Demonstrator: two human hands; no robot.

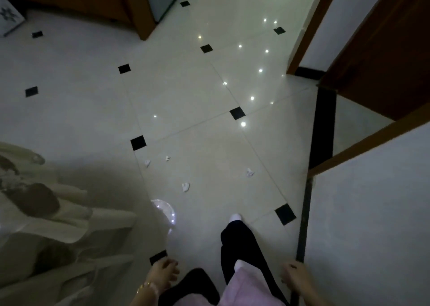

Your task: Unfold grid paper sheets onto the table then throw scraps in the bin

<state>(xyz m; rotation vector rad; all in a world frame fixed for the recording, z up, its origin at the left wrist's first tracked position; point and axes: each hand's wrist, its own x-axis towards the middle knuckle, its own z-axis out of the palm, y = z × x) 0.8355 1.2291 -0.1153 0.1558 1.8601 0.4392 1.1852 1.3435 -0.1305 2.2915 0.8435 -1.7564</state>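
Several small crumpled white paper scraps lie on the pale tiled floor ahead of my feet: one scrap (185, 186) nearest, one (249, 173) to the right, and two smaller scraps (147, 163) (167, 158) further off. My left hand (164, 274) hangs low at the bottom of the view, fingers loosely curled, holding nothing that I can see. My right hand (294, 276) hangs at the bottom right, fingers slightly bent and empty. Both hands are well short of the scraps. No grid paper sheet, table or bin is in view.
My legs in dark trousers and a white sock (235, 217) step forward. A white wall corner with a wooden trim (363, 143) stands close on the right, beside a brown door (384, 56). A pale patterned cloth (46, 212) and a clear round object (165, 210) lie at the left.
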